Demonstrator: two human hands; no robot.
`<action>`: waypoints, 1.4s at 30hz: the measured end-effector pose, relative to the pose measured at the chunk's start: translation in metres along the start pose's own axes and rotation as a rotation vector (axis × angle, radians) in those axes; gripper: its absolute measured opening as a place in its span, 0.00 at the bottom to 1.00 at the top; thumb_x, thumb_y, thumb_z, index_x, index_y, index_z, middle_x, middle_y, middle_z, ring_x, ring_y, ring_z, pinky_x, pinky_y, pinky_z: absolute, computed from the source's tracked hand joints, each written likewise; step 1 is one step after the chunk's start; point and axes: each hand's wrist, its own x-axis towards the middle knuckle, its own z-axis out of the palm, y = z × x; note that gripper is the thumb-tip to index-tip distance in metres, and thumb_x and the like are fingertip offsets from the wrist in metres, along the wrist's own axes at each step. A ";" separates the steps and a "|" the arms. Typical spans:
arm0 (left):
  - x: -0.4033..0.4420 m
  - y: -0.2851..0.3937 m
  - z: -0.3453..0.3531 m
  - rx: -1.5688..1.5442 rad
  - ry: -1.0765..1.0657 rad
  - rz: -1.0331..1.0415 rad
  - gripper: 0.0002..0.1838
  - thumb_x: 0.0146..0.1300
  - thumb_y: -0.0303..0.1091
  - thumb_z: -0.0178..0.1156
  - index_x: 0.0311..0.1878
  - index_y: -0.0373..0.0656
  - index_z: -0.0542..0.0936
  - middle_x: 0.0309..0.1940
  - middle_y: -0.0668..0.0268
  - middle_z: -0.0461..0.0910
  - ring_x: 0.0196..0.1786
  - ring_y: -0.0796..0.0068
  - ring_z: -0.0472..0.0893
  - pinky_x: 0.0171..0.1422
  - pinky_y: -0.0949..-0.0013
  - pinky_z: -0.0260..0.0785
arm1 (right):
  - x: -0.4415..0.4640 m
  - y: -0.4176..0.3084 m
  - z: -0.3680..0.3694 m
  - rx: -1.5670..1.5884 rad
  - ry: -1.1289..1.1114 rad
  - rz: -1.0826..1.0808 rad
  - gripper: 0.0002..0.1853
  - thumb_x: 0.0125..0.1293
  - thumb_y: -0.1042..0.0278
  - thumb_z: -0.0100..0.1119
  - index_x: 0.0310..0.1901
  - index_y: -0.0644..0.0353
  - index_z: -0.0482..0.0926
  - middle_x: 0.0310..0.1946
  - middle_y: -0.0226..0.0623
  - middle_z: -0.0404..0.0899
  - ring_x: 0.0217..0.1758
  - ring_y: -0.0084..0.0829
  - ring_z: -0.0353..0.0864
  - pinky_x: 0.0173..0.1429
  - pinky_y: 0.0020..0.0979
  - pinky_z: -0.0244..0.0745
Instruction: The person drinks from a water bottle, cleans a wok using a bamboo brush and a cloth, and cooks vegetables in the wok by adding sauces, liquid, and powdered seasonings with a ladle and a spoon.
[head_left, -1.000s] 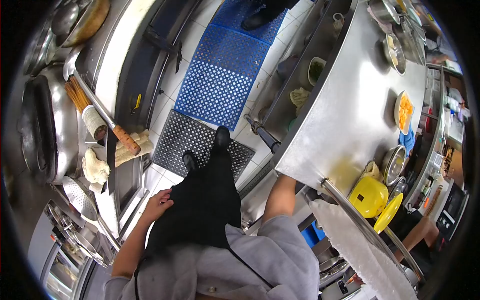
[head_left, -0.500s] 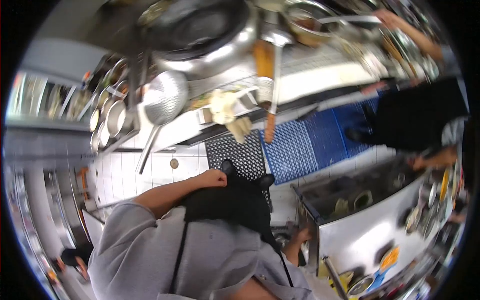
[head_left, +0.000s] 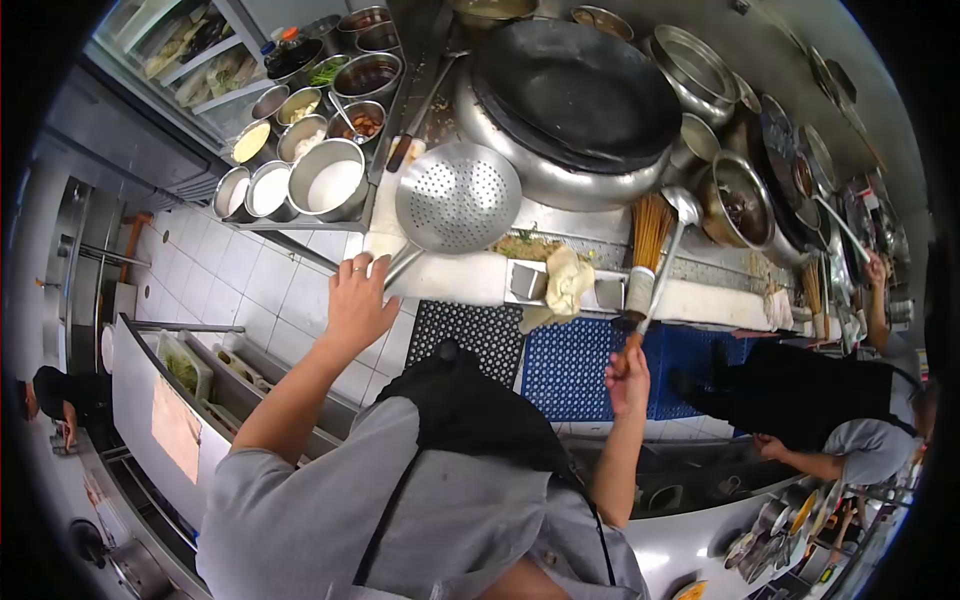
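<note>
A perforated metal strainer (head_left: 459,198) lies at the counter's front, its handle pointing toward me. My left hand (head_left: 362,306) is at that handle, fingers stretched out and apart; whether it touches the handle I cannot tell. The fingers of my right hand (head_left: 628,378) are wrapped around the wooden handle of a long ladle (head_left: 672,240), whose bowl rests at the back. A bamboo wok brush (head_left: 649,235) stands just left of the ladle's shaft. Between strainer and brush, a crumpled pale cloth (head_left: 568,283) hangs over the counter edge by small metal boxes.
A black wok (head_left: 575,95) sits on the stove behind the strainer. Several metal pots of ingredients, one with white powder (head_left: 335,185), fill the left shelf. Metal bowls (head_left: 738,200) stand at right. A co-worker in a black apron (head_left: 800,395) works at the right.
My view has turned, bringing the pots and wok into clearer sight. My left hand has gone from my waist to the strainer's handle. My right hand has come up and taken the ladle.
</note>
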 end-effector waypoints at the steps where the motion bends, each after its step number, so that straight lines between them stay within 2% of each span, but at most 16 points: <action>1: 0.000 -0.013 -0.003 0.069 -0.077 -0.072 0.31 0.56 0.35 0.66 0.64 0.42 0.70 0.53 0.50 0.75 0.56 0.46 0.74 0.56 0.49 0.70 | 0.006 -0.003 -0.009 -0.091 0.072 -0.021 0.22 0.72 0.48 0.58 0.60 0.50 0.74 0.28 0.32 0.79 0.21 0.22 0.74 0.18 0.19 0.64; 2: 0.000 -0.028 0.001 0.017 -0.271 -0.142 0.38 0.57 0.36 0.64 0.71 0.42 0.62 0.49 0.47 0.78 0.52 0.44 0.78 0.52 0.47 0.73 | 0.007 -0.010 -0.012 -0.073 0.139 -0.030 0.20 0.71 0.50 0.59 0.59 0.51 0.76 0.26 0.30 0.77 0.18 0.20 0.71 0.17 0.19 0.61; 3: -0.001 -0.044 0.007 -0.055 -0.293 -0.143 0.37 0.58 0.35 0.64 0.71 0.42 0.63 0.47 0.47 0.79 0.50 0.44 0.79 0.50 0.47 0.73 | 0.005 -0.016 -0.019 -0.053 0.210 -0.038 0.19 0.71 0.53 0.61 0.58 0.52 0.77 0.23 0.28 0.76 0.16 0.19 0.67 0.16 0.19 0.58; 5: -0.006 -0.066 0.019 -0.202 -0.355 -0.132 0.35 0.59 0.34 0.63 0.70 0.43 0.65 0.44 0.46 0.80 0.47 0.43 0.82 0.48 0.47 0.75 | 0.008 -0.016 -0.047 0.008 0.224 -0.034 0.20 0.73 0.48 0.56 0.58 0.52 0.77 0.28 0.30 0.79 0.19 0.19 0.70 0.18 0.19 0.60; 10: 0.000 -0.088 0.002 -0.143 -0.180 -0.149 0.30 0.60 0.31 0.62 0.68 0.52 0.71 0.42 0.49 0.82 0.44 0.47 0.83 0.48 0.50 0.76 | 0.007 0.021 -0.074 0.528 0.334 -0.036 0.21 0.73 0.45 0.51 0.52 0.54 0.77 0.36 0.35 0.82 0.25 0.25 0.77 0.24 0.23 0.70; 12: 0.006 -0.090 -0.005 -0.122 -0.174 -0.151 0.30 0.60 0.30 0.63 0.68 0.55 0.72 0.42 0.51 0.82 0.44 0.48 0.83 0.48 0.51 0.76 | 0.062 0.084 -0.159 0.333 0.373 0.105 0.19 0.71 0.49 0.53 0.49 0.57 0.77 0.37 0.35 0.83 0.29 0.31 0.81 0.30 0.29 0.77; 15: 0.009 -0.090 -0.003 -0.113 -0.184 -0.186 0.32 0.59 0.28 0.63 0.68 0.55 0.72 0.40 0.52 0.82 0.43 0.48 0.82 0.47 0.51 0.75 | 0.117 0.115 -0.136 0.199 0.361 0.258 0.16 0.71 0.56 0.53 0.49 0.59 0.77 0.44 0.41 0.81 0.41 0.38 0.82 0.40 0.34 0.81; 16: 0.013 -0.084 -0.009 -0.102 -0.265 -0.239 0.32 0.59 0.29 0.63 0.69 0.53 0.71 0.45 0.51 0.81 0.49 0.49 0.81 0.54 0.52 0.74 | 0.129 0.108 -0.103 0.252 0.366 0.299 0.15 0.70 0.58 0.53 0.49 0.59 0.77 0.47 0.43 0.80 0.45 0.40 0.81 0.43 0.35 0.81; 18: 0.013 -0.067 -0.006 -0.014 -0.077 -0.185 0.32 0.58 0.29 0.64 0.68 0.51 0.72 0.49 0.51 0.80 0.54 0.50 0.79 0.59 0.52 0.71 | 0.172 0.110 -0.071 0.253 0.480 0.327 0.16 0.71 0.57 0.50 0.53 0.58 0.75 0.51 0.43 0.78 0.49 0.41 0.80 0.46 0.38 0.81; 19: 0.017 -0.059 -0.005 0.035 0.024 -0.152 0.32 0.58 0.29 0.64 0.68 0.50 0.72 0.51 0.50 0.80 0.56 0.50 0.78 0.62 0.52 0.70 | 0.200 0.119 -0.081 0.361 0.439 0.333 0.19 0.72 0.58 0.48 0.59 0.57 0.70 0.48 0.42 0.79 0.51 0.42 0.78 0.49 0.49 0.80; 20: 0.025 -0.037 -0.014 -0.064 0.071 -0.175 0.27 0.55 0.30 0.67 0.61 0.44 0.77 0.54 0.47 0.78 0.60 0.52 0.75 0.65 0.54 0.67 | 0.207 0.113 -0.069 0.382 0.356 0.303 0.19 0.72 0.59 0.47 0.60 0.55 0.68 0.47 0.42 0.78 0.49 0.41 0.78 0.47 0.49 0.80; 25: 0.077 0.076 0.012 -0.430 0.058 0.078 0.24 0.54 0.32 0.69 0.56 0.41 0.81 0.53 0.47 0.79 0.60 0.51 0.75 0.65 0.53 0.68 | 0.240 0.101 -0.024 0.411 0.099 0.278 0.18 0.72 0.59 0.47 0.60 0.53 0.68 0.46 0.42 0.77 0.45 0.40 0.78 0.46 0.49 0.80; 27: 0.095 0.129 0.032 -0.374 -0.016 0.260 0.30 0.57 0.40 0.69 0.62 0.39 0.76 0.53 0.51 0.78 0.58 0.52 0.77 0.65 0.54 0.68 | 0.246 0.102 -0.016 0.379 0.065 0.306 0.18 0.71 0.59 0.47 0.60 0.53 0.68 0.46 0.42 0.77 0.45 0.40 0.78 0.45 0.49 0.80; 30: 0.108 0.193 0.052 -0.197 -0.026 0.337 0.33 0.58 0.47 0.66 0.61 0.35 0.75 0.51 0.48 0.79 0.54 0.53 0.78 0.58 0.56 0.70 | 0.244 0.110 -0.021 0.264 0.058 0.367 0.18 0.71 0.59 0.47 0.60 0.52 0.69 0.45 0.41 0.77 0.45 0.40 0.78 0.45 0.48 0.80; 35: 0.106 0.207 0.109 0.003 -0.227 0.393 0.34 0.55 0.46 0.63 0.61 0.33 0.75 0.49 0.49 0.79 0.54 0.57 0.77 0.54 0.56 0.68 | 0.225 0.120 -0.060 0.054 0.092 0.434 0.17 0.71 0.60 0.48 0.59 0.52 0.70 0.45 0.41 0.77 0.44 0.39 0.78 0.44 0.48 0.80; 42: 0.116 0.207 0.101 -0.036 -0.123 0.506 0.42 0.54 0.59 0.64 0.63 0.35 0.74 0.50 0.53 0.79 0.54 0.57 0.76 0.54 0.54 0.67 | 0.197 0.118 -0.096 -0.128 0.149 0.442 0.16 0.71 0.60 0.48 0.57 0.51 0.71 0.45 0.41 0.77 0.43 0.39 0.78 0.43 0.47 0.79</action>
